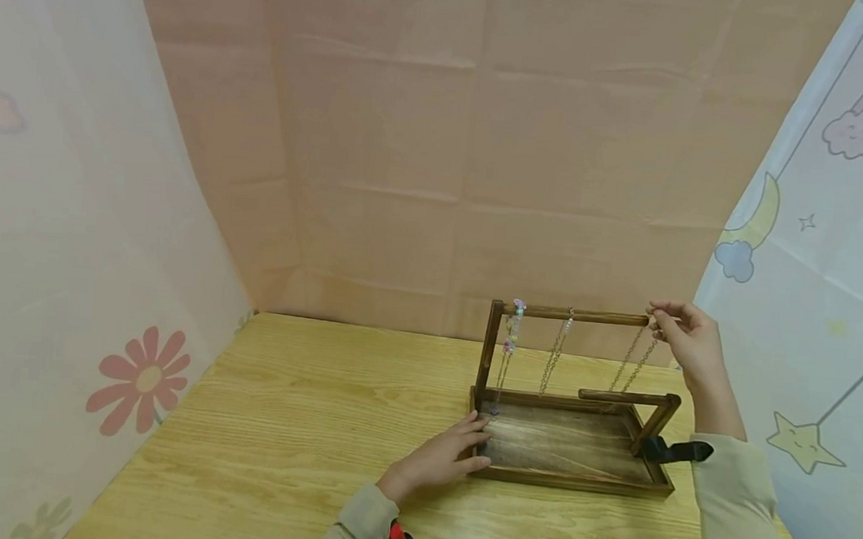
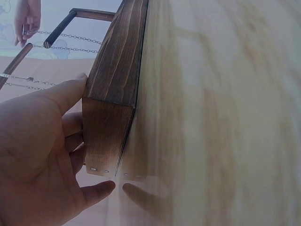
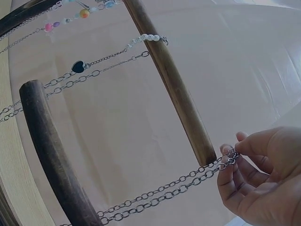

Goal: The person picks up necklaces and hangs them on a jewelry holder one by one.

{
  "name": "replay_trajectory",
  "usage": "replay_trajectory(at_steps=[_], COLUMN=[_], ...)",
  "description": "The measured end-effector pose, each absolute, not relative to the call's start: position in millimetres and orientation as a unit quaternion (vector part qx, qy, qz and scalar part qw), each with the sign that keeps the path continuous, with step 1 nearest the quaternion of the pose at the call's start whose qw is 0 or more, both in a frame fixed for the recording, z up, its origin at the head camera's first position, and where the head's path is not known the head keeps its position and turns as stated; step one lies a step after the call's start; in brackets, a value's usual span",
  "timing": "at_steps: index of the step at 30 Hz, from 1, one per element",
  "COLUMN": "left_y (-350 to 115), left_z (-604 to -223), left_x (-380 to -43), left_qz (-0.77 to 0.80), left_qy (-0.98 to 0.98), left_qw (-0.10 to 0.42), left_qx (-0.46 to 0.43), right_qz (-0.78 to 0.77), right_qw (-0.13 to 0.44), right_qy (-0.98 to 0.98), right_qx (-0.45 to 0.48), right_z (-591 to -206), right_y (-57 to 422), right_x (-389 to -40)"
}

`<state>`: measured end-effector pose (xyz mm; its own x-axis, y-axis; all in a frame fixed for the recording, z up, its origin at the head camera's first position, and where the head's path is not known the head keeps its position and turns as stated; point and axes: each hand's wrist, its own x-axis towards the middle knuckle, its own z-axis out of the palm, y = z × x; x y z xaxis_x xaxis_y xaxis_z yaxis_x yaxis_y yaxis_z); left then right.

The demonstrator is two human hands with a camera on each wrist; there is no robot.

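A dark wooden jewelry stand has a tray base [image 1: 574, 482], a high bar [image 1: 601, 317] and a shorter low bar [image 1: 625, 397]. My right hand [image 1: 689, 342] pinches a silver chain necklace [image 3: 164, 195] between thumb and fingertips, right at the high bar's free end. Both chain strands hang down past the low bar. My left hand [image 1: 439, 460] rests against the tray's left end, thumb spread from the fingers; the wall hides some fingertips in the left wrist view. A colorful beaded necklace [image 1: 511, 342] and a chain necklace with white beads [image 3: 149, 37] hang on the high bar.
The stand sits on a light wooden table [image 1: 302, 394]. A plain tan cloth [image 1: 380, 149] hangs behind it, with printed sheets to the left [image 1: 66, 236] and right [image 1: 849, 315]. A black heart charm [image 3: 78, 67] dangles from the middle necklace.
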<state>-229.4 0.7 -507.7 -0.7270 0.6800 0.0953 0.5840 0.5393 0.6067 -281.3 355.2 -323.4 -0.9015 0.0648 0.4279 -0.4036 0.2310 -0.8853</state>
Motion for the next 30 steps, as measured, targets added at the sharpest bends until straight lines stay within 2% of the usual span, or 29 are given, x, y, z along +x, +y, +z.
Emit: replay_trajectory(at_steps=[30], left_y=[3.4], left_z=[-510.1], left_x=[-231.6], left_qz=[0.326], left_qy=[0.87], left_qw=[0.087], left_qx=[0.359], right_qz=[0.551], right_qw=[0.182], right_qy=[-0.807], right_qx=[0.105], right_z=[-325.4], right_y=[346.9], right_x=[-289.8])
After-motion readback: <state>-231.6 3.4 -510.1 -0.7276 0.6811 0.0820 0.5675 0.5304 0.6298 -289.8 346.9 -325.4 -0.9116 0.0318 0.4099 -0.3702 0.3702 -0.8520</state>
